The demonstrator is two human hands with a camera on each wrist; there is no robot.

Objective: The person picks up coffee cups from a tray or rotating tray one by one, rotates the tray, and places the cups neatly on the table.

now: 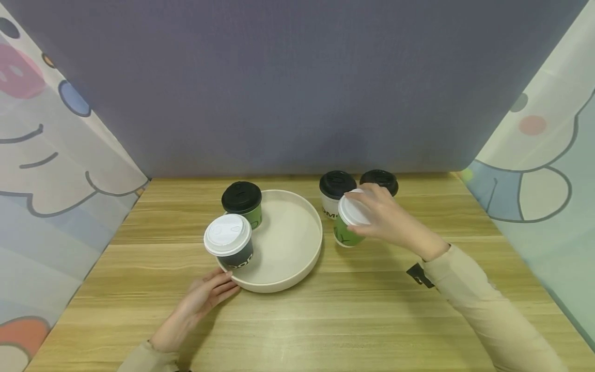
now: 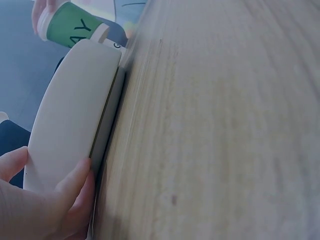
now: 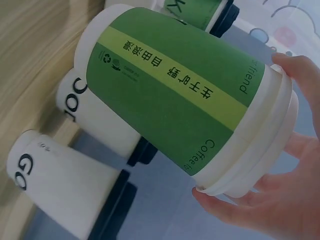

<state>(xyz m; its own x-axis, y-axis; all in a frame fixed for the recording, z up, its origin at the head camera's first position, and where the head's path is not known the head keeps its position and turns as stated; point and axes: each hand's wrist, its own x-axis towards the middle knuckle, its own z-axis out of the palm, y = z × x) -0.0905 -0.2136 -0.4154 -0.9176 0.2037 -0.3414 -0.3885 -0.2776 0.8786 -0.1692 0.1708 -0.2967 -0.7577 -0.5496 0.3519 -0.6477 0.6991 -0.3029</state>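
Observation:
My right hand (image 1: 388, 217) grips a green paper cup (image 3: 175, 90) by its white lid (image 1: 354, 209), thumb and fingers spread round the lid. In the right wrist view the cup's printed side shows, and its base hangs over the wood. My left hand (image 1: 204, 297) holds the near left edge of a round cream tray (image 1: 279, 287), thumb at the rim and fingers against the outer wall (image 2: 70, 115). On the tray's left side stand a dark cup with a white lid (image 1: 228, 235) and, behind it, a green cup with a black lid (image 1: 241, 199).
Right of the tray, a white cup with a black lid (image 1: 337, 188) stands close behind the held cup. Another black-lidded cup (image 1: 378, 181) is partly hidden by my right hand. A grey panel (image 1: 297, 93) closes the table's back; printed curtains (image 1: 548, 155) hang at both sides.

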